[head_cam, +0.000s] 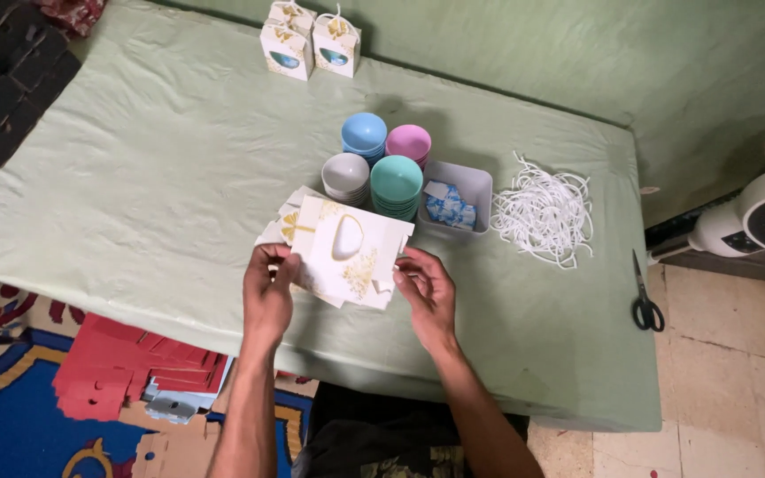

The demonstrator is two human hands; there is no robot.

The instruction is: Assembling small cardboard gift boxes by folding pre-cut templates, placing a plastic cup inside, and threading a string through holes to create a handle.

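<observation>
I hold a flat, unfolded white gift box blank [343, 248] with gold print and an oval window, just above a green-covered table [135, 204]. My left hand [267, 288] pinches its left edge by the gold bow print. My right hand [422, 292] grips its lower right flap. More flat blanks lie under it. Right behind stand stacks of small bowls: blue [364, 134], pink [408, 142], grey [345, 174] and teal [396, 181].
A grey tray [475, 184] with blue-patterned packets sits right of the bowls, then a heap of white cords [544, 212]. Black scissors [645, 301] lie near the right edge. Two assembled gift boxes [310, 40] stand at the back. Red card blanks [126, 367] lie on the floor.
</observation>
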